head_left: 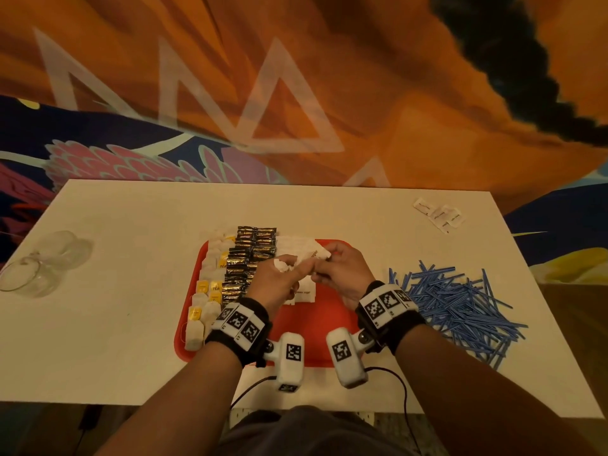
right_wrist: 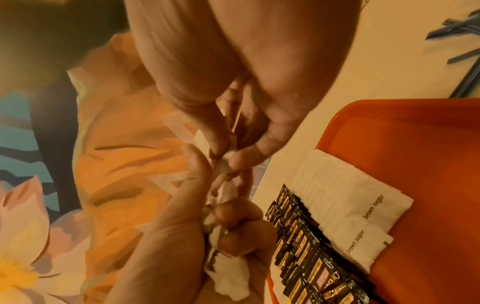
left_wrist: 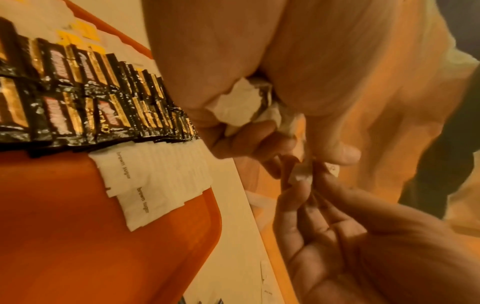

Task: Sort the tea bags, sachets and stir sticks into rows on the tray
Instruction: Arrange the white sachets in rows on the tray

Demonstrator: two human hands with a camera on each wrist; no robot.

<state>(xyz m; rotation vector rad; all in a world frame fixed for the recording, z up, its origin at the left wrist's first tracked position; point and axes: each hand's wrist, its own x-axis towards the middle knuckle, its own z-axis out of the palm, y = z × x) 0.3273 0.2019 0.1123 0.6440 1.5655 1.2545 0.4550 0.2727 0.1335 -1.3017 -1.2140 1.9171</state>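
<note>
Above the red tray my left hand grips a crumpled bunch of white sugar sachets, also seen in the left wrist view as white sachets. My right hand meets it fingertip to fingertip and pinches one white sachet at the end of the bunch; the right wrist view shows that sachet. On the tray lie a row of tea bags at the left, black sachets in the middle and white brown-sugar sachets to their right.
A loose heap of blue stir sticks lies on the white table right of the tray. A few white sachets sit at the far right corner. Clear glass jars lie at the left edge. The tray's right half shows bare red.
</note>
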